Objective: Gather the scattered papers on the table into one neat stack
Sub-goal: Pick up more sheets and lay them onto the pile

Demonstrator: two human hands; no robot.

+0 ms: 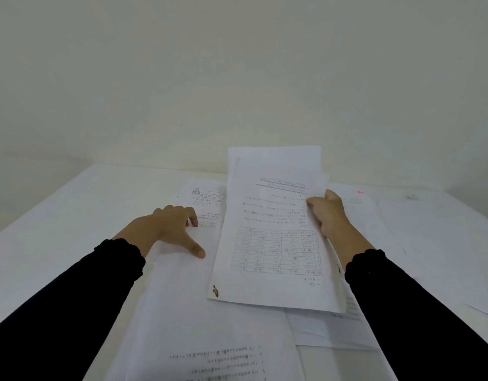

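Here the right hand [326, 215] pinches the right edge of a small bundle of printed sheets [273, 235], thumb on top and fingers underneath, the bundle tilted up off the white table [44, 229] with its far end raised toward the wall [237, 78]. The left hand [168, 229] lies flat, fingers loosely spread and thumb out, pressing on a loose sheet [209, 320] just left of the bundle. More papers [374, 215] lie scattered flat under and beside both black sleeves [418, 312], overlapping, one with a pink tab [360, 192].

White printed papers [273, 243] (some overlapping) lie scattered.
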